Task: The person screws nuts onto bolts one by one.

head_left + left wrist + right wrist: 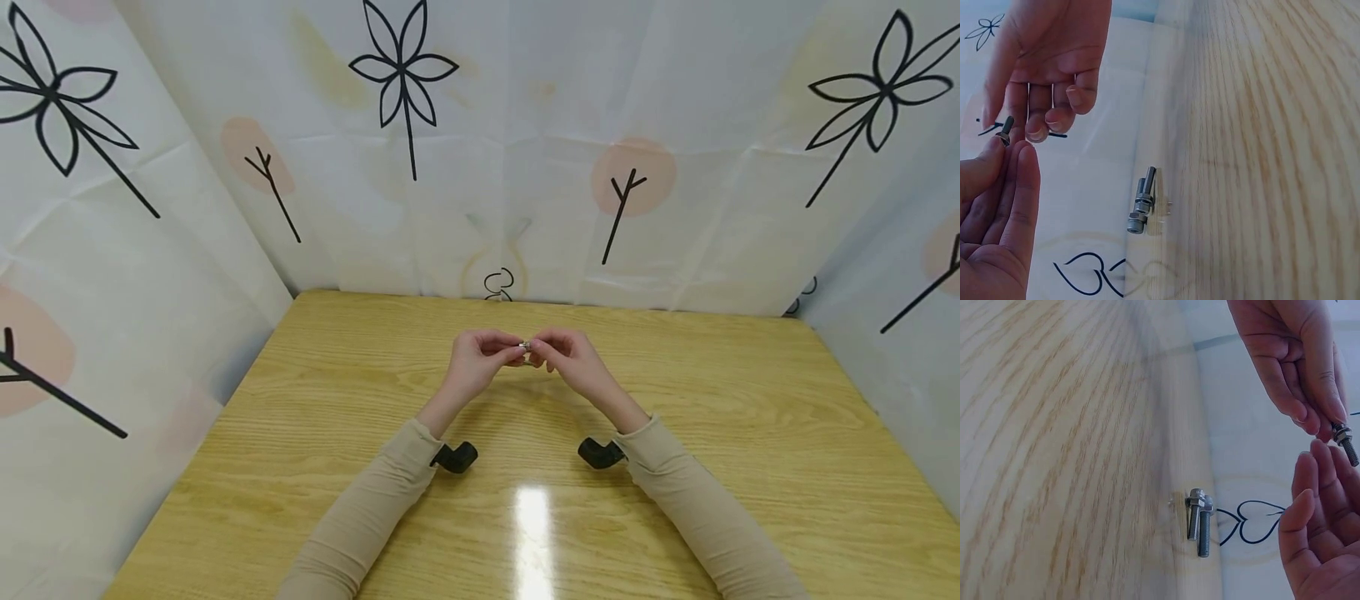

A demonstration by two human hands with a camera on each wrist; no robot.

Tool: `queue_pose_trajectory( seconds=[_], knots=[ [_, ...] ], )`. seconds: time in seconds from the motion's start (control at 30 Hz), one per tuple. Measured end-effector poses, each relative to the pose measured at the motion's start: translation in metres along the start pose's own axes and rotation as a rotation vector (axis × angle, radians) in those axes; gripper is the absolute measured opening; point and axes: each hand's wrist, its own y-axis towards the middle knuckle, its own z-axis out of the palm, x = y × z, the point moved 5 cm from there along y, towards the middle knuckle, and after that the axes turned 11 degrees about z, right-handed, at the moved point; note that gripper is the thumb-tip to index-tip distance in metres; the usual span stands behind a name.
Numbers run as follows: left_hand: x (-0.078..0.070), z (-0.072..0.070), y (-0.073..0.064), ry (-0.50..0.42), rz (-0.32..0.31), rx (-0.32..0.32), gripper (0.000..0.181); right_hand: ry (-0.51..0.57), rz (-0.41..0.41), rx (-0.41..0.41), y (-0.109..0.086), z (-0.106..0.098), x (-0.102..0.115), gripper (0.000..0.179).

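My left hand [471, 362] pinches a small metal bolt [1349, 449] by its head end between thumb and fingers. Washer-like rings [1341, 433] sit round the bolt near the fingertips, and its threaded shank sticks out toward my right hand [570, 358]. In the left wrist view the thumb and forefinger of that right hand stand apart on either side of the bolt's free end, with the other fingers loosely bent. Beneath both hands two more bolts [1142, 203] lie side by side on the wooden table [360, 358], their heads pointing the same way.
White cloth panels [510, 192] printed with flowers and trees enclose the table at the back and sides. Black curved pieces [456, 457] jut from both sleeve cuffs. Light glares off the tabletop between the forearms.
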Motion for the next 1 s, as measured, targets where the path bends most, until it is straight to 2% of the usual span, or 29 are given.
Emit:
queue_pose_trajectory(
  seconds=[0.07,0.17,0.3,0.4,0.53,0.73,0.87,1.0],
  knots=[
    [-0.001,0.000,0.000,-0.001,-0.007,0.009,0.015,0.012,0.000,-0.001,-0.002,0.000,0.002,0.022],
    [-0.011,0.002,-0.002,0.002,-0.009,0.017,0.015,0.029,-0.016,-0.019,0.000,-0.001,-0.006,0.022],
    [-0.026,0.003,-0.005,0.014,-0.004,0.019,0.014,-0.022,-0.009,-0.021,-0.002,0.000,0.001,0.019],
    [-0.026,0.002,-0.005,0.011,-0.005,0.011,0.014,-0.038,0.021,-0.019,-0.006,0.001,0.012,0.022],
    [-0.025,0.002,-0.004,0.008,-0.010,0.009,0.014,-0.019,0.011,-0.035,-0.006,0.002,0.013,0.024],
    [-0.025,0.002,-0.004,0.003,-0.005,0.015,0.013,-0.064,-0.004,-0.030,-0.006,0.002,0.014,0.020],
    [-0.027,0.002,-0.004,0.013,0.000,0.013,0.013,-0.041,0.011,-0.036,-0.006,0.002,0.015,0.023],
    [-0.031,0.002,-0.005,0.024,0.000,0.020,0.015,-0.036,-0.010,-0.037,-0.006,0.002,0.016,0.022]
  ],
)
